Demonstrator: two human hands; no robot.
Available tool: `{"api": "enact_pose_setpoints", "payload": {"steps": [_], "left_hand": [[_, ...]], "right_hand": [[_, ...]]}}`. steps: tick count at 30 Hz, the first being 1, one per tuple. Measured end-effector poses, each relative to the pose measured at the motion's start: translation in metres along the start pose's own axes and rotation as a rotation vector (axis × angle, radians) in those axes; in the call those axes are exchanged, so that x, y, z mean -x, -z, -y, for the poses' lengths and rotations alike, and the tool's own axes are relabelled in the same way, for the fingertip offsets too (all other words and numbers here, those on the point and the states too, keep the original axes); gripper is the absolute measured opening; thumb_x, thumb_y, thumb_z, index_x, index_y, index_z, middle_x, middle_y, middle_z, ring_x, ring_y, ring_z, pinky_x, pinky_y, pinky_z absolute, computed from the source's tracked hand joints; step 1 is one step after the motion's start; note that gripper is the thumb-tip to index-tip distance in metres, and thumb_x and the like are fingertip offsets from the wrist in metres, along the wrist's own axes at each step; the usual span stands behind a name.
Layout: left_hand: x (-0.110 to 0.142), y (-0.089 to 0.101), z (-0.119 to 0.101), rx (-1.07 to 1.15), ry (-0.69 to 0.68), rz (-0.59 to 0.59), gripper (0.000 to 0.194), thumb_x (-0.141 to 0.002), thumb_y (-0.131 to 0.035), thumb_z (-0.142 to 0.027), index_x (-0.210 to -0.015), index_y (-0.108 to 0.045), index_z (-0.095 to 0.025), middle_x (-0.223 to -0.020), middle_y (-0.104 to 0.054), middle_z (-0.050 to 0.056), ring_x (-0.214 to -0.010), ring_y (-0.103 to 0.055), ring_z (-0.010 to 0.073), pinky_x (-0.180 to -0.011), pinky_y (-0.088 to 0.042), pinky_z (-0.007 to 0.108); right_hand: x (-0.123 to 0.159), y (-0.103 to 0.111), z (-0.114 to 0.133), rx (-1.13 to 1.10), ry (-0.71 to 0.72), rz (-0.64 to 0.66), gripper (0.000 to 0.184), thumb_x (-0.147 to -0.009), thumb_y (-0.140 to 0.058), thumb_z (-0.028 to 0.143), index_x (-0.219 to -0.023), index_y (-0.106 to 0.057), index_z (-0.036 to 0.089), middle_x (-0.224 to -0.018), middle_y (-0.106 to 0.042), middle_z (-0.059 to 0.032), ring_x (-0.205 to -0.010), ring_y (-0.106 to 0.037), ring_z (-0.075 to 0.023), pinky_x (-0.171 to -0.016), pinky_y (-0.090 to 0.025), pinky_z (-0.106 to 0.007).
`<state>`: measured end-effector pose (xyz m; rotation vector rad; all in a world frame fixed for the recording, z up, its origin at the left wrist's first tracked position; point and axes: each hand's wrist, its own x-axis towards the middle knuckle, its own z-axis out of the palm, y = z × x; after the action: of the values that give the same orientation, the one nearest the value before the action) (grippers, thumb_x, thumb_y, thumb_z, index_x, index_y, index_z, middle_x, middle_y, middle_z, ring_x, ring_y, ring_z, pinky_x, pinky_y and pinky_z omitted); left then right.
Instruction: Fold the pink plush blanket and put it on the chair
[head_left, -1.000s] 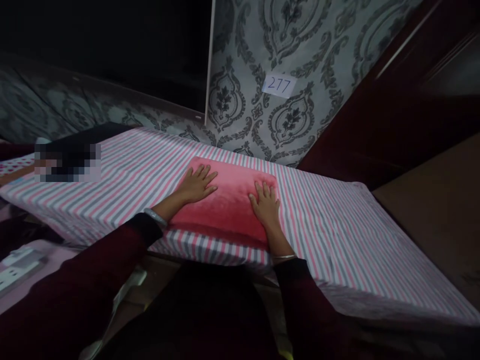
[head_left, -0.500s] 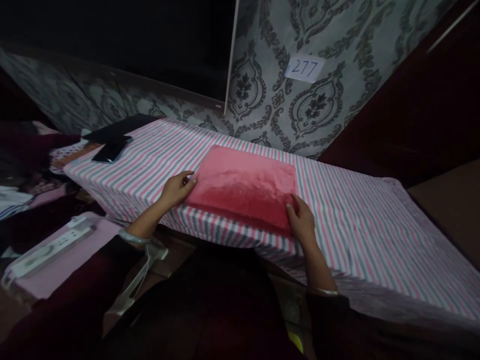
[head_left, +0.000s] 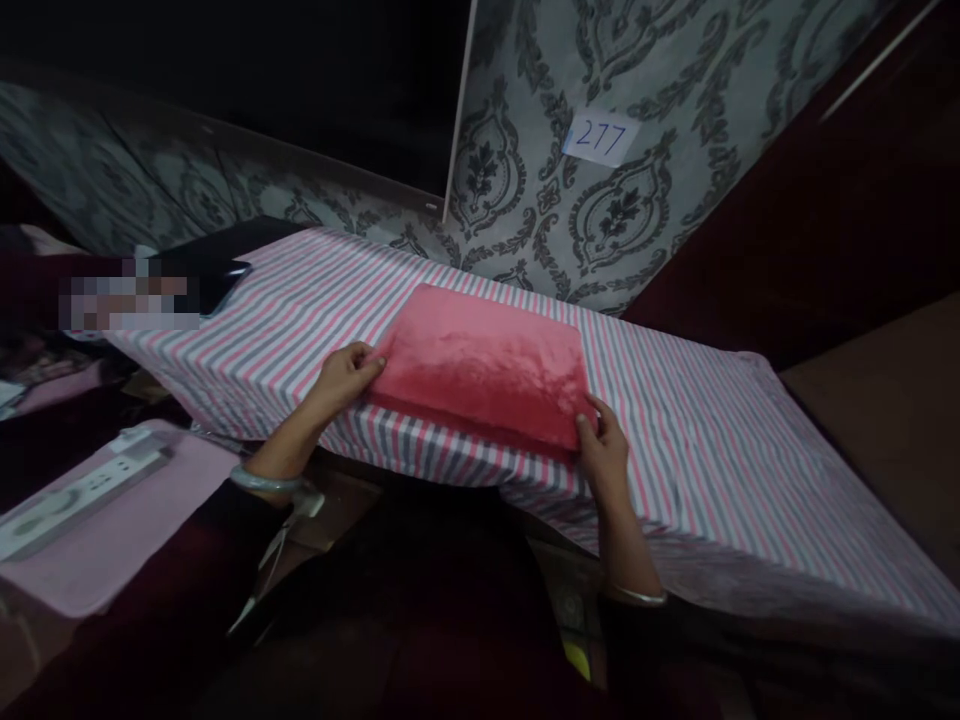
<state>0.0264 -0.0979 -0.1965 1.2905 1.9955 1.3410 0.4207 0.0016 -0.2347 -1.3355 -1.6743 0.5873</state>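
Note:
A pink, plush folded cloth (head_left: 480,370) lies flat as a rectangle near the front edge of a table with a striped cover (head_left: 705,440). Its near part looks a deeper red than the far part. At its left edge, my left hand (head_left: 346,382) pinches the near corner between thumb and fingers. My right hand (head_left: 604,450) grips the near right corner, thumb on top and fingers curled at the side. Whether the piece is a blanket or a cushion cover I cannot tell.
A dark screen (head_left: 300,90) hangs over the table's back left. A phone (head_left: 225,285) lies at the left end, beside a blurred-out patch. Below left, a power strip (head_left: 82,500) rests on a pink surface (head_left: 172,510). A paper marked 277 (head_left: 600,137) is on the wall.
The view has shifted slightly. My hands have closed in on the cloth's two near corners, and its near edge looks straighter and slightly raised.

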Motion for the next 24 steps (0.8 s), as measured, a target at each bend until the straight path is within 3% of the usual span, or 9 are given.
{"api": "enact_pose_setpoints", "payload": {"steps": [3, 7, 10, 14, 16, 21, 24], "left_hand": [[0.005, 0.002, 0.003, -0.121, 0.020, 0.065, 0.031, -0.079, -0.054, -0.052, -0.069, -0.051, -0.023, -0.060, -0.042, -0.003, -0.060, -0.042, 0.0156, -0.056, -0.032, 0.028], [0.011, 0.006, 0.003, -0.191, -0.028, 0.050, 0.038, -0.081, -0.051, -0.060, -0.075, -0.054, -0.022, -0.064, -0.048, -0.002, -0.063, -0.047, 0.0171, -0.059, -0.036, 0.029], [0.014, 0.007, 0.000, -0.198, 0.011, 0.043, 0.038, -0.080, -0.053, -0.061, -0.079, -0.055, -0.023, -0.064, -0.053, -0.001, -0.064, -0.054, 0.0190, -0.058, -0.040, 0.030], [0.021, 0.006, -0.006, 0.011, 0.202, 0.125, 0.041, -0.080, -0.061, -0.062, -0.092, -0.053, -0.024, -0.059, -0.058, -0.002, -0.055, -0.062, 0.0228, -0.050, -0.047, 0.032], [0.023, 0.006, -0.009, 0.157, 0.261, 0.152, 0.044, -0.077, -0.067, -0.062, -0.093, -0.051, -0.024, -0.059, -0.061, -0.002, -0.054, -0.065, 0.0236, -0.050, -0.052, 0.034], [0.022, 0.010, -0.011, 0.361, 0.294, 0.181, 0.054, -0.066, -0.081, -0.061, -0.086, -0.049, -0.023, -0.057, -0.061, -0.004, -0.049, -0.064, 0.0184, -0.048, -0.055, 0.030], [0.019, 0.009, -0.011, 0.382, 0.299, 0.183, 0.055, -0.064, -0.082, -0.061, -0.088, -0.051, -0.022, -0.057, -0.060, -0.004, -0.046, -0.061, 0.0165, -0.045, -0.053, 0.027]], "right_hand": [[0.007, 0.000, -0.007, 0.028, -0.055, 0.014, 0.073, -0.087, -0.047, 0.063, -0.138, -0.062, 0.012, -0.108, -0.073, -0.0136, -0.089, -0.066, -0.0265, -0.082, -0.054, -0.040], [0.012, 0.005, -0.014, 0.109, -0.130, 0.018, 0.084, -0.083, -0.044, 0.072, -0.135, -0.064, 0.009, -0.098, -0.074, -0.0149, -0.086, -0.068, -0.0295, -0.077, -0.054, -0.041], [0.014, 0.008, -0.015, 0.122, -0.139, 0.023, 0.083, -0.081, -0.045, 0.074, -0.131, -0.067, 0.010, -0.091, -0.074, -0.0131, -0.080, -0.069, -0.0288, -0.072, -0.054, -0.039], [0.016, 0.007, -0.015, -0.034, -0.264, 0.101, 0.074, -0.084, -0.053, 0.065, -0.138, -0.060, 0.015, -0.067, -0.068, -0.0025, -0.050, -0.063, -0.0224, -0.048, -0.050, -0.032], [0.016, 0.006, -0.012, -0.174, -0.351, 0.138, 0.070, -0.084, -0.057, 0.060, -0.140, -0.057, 0.017, -0.066, -0.067, -0.0008, -0.041, -0.059, -0.0196, -0.041, -0.048, -0.030], [0.012, 0.007, 0.004, -0.421, -0.475, 0.207, 0.056, -0.084, -0.064, 0.050, -0.131, -0.055, 0.021, -0.086, -0.072, -0.0033, -0.046, -0.063, -0.0164, -0.038, -0.050, -0.026], [0.011, 0.009, 0.011, -0.534, -0.521, 0.231, 0.052, -0.082, -0.071, 0.047, -0.125, -0.054, 0.022, -0.087, -0.072, -0.0023, -0.050, -0.065, -0.0148, -0.040, -0.050, -0.023]]}}
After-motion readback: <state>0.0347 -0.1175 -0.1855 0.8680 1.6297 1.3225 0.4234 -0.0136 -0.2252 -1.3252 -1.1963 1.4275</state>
